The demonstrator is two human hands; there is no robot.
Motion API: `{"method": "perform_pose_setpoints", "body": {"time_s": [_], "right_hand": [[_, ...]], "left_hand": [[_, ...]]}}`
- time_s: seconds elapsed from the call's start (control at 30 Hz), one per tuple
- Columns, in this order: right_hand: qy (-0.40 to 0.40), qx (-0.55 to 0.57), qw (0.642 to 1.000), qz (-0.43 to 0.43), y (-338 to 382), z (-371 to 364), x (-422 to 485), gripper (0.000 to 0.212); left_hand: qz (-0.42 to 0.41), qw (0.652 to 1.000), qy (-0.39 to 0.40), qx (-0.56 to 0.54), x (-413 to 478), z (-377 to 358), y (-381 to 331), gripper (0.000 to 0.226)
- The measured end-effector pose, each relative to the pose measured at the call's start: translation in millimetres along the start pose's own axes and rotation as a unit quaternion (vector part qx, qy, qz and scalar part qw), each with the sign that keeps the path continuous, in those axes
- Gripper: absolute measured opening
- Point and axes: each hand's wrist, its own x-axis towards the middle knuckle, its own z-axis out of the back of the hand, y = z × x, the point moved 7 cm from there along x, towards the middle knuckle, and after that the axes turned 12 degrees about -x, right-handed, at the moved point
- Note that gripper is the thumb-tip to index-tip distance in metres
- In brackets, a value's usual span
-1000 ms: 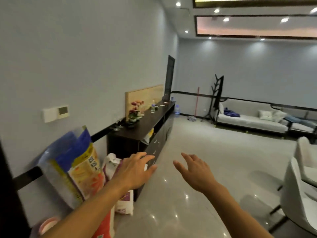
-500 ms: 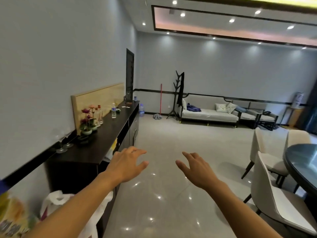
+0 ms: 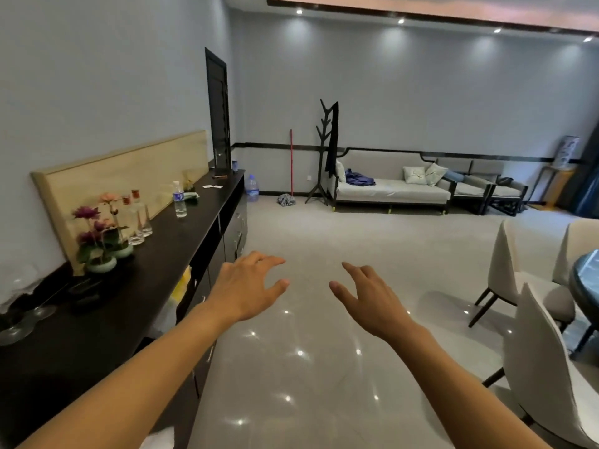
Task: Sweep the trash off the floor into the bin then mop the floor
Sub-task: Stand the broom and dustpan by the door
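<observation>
My left hand (image 3: pixel 248 288) and my right hand (image 3: pixel 369 298) reach out in front of me over the glossy grey floor (image 3: pixel 340 254), fingers spread and holding nothing. Far across the room a mop (image 3: pixel 290 166) with a red handle leans against the back wall, its grey-blue head resting on the floor beside a black coat stand (image 3: pixel 325 150). No broom, bin or trash shows in view.
A long dark sideboard (image 3: pixel 146 264) runs along the left wall, with potted flowers (image 3: pixel 97 241), glasses and a water bottle (image 3: pixel 179 199) on it. A sofa (image 3: pixel 392 187) stands at the back wall. White chairs (image 3: pixel 522 277) and a dark round table (image 3: pixel 585 280) are on the right.
The view has swung right and moved forward along the sideboard. The bags by the wall have left the frame; the sofa, mop and chairs now sit nearer. Both hands stay outstretched and empty.
</observation>
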Motion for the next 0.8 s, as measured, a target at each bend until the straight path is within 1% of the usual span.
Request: {"method": "perform_pose_setpoints", "body": {"time_s": [0.1, 0.23, 0.37, 0.47, 0.6, 0.7, 0.8], "right_hand": [[0.009, 0.007, 1.000, 0.003, -30, -14, 80, 0.076], [0.017, 0.007, 1.000, 0.006, -72, -20, 196, 0.076], [0.023, 0.019, 1.000, -0.002, -105, -37, 297, 0.078], [0.031, 0.029, 0.999, 0.001, -120, -64, 368, 0.078], [0.036, 0.022, 0.999, -0.002, -134, -106, 462, 0.080], [0.042, 0.014, 0.999, -0.003, -144, -136, 547, 0.080], [0.046, 0.004, 0.999, -0.001, -147, -155, 650, 0.081]], "left_hand": [[0.008, 1.000, 0.006, 0.005, 88, -17, 10, 0.056], [0.014, 1.000, -0.007, 0.007, 209, -27, 18, 0.053], [0.030, 0.999, -0.012, -0.008, 300, -45, 39, 0.051], [0.042, 0.999, -0.001, -0.012, 369, -70, 68, 0.053], [0.038, 0.999, -0.006, -0.011, 462, -101, 116, 0.056], [0.030, 0.999, -0.011, -0.014, 542, -119, 156, 0.057], [0.025, 0.999, -0.001, -0.022, 634, -130, 200, 0.056]]}}
